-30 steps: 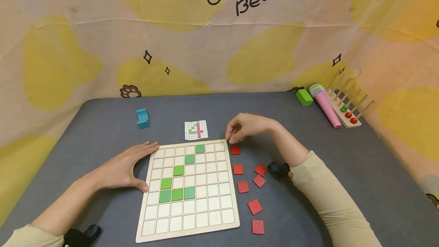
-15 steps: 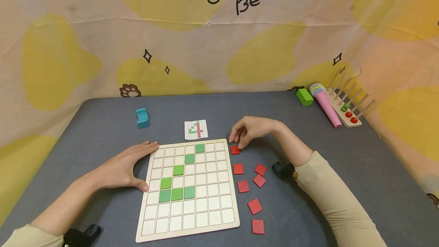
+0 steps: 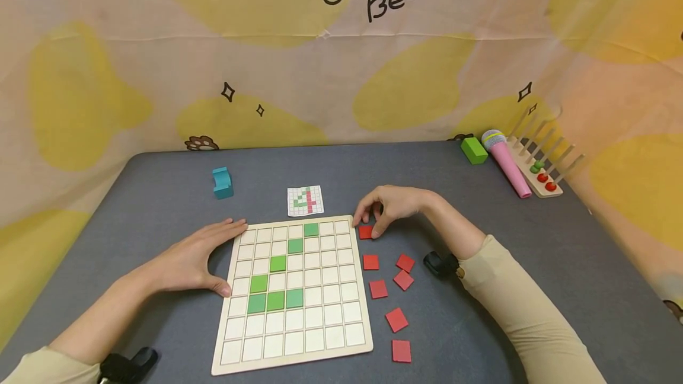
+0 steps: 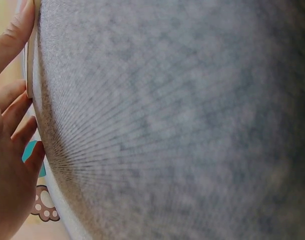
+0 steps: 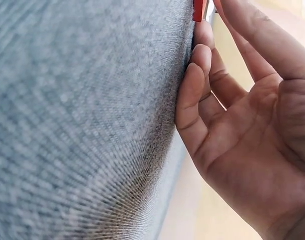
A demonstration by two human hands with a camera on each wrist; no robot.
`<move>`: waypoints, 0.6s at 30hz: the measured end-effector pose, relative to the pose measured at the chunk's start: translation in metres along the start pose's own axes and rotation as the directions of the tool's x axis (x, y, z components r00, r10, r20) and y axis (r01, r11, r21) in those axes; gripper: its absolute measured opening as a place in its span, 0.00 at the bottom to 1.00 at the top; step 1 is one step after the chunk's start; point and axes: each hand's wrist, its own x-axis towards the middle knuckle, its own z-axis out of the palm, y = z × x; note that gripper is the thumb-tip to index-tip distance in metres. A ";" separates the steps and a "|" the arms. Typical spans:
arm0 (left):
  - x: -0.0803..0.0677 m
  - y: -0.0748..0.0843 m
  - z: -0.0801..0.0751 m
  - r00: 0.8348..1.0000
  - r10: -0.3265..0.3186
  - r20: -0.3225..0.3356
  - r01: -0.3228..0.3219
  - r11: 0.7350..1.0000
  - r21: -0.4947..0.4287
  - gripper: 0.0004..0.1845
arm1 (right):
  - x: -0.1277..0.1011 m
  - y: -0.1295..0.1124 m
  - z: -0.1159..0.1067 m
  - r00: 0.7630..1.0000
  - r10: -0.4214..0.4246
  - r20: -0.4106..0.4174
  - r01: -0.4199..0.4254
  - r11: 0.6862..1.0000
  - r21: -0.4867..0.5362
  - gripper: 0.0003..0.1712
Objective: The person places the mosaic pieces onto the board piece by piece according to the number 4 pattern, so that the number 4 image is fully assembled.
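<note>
In the head view a pale wooden grid board (image 3: 290, 363) lies on the table, with several green tiles (image 3: 275, 300) in its cells. My left hand (image 3: 205, 253) rests along the board's left edge, fingers at the far corner and thumb lower down. Beyond the board's far right corner, my right hand (image 3: 392, 206) reaches down over a red tile (image 3: 365, 232). Its thumb tip overlaps the tile's right edge; the index fingertip is by the board's corner, left of the tile. The right wrist view shows a sliver of red tile (image 5: 198, 10) by the fingertips.
Several more red tiles (image 3: 396, 320) lie right of the board. A small pattern card (image 3: 305, 201) sits beyond it. Farther off are a blue block (image 3: 222, 183), a green block (image 3: 474, 151), a pink toy microphone (image 3: 507, 165) and a pegged wooden stand (image 3: 549, 191) with beads.
My right hand has shifted from the board's far right corner slightly right and nearer, with its thumb now down at the red tile. The left hand has stayed in place.
</note>
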 end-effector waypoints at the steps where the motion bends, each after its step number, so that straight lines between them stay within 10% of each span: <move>1: 0.000 0.000 0.000 1.000 0.001 -0.001 -0.001 1.000 -0.001 0.66 | 0.000 0.000 0.000 1.000 -0.001 -0.003 0.001 1.000 -0.010 0.22; 18: 0.000 0.002 -0.005 1.000 -0.012 0.020 0.012 1.000 -0.012 0.66 | 0.003 -0.007 0.004 0.997 0.049 -0.054 -0.055 0.991 -0.120 0.17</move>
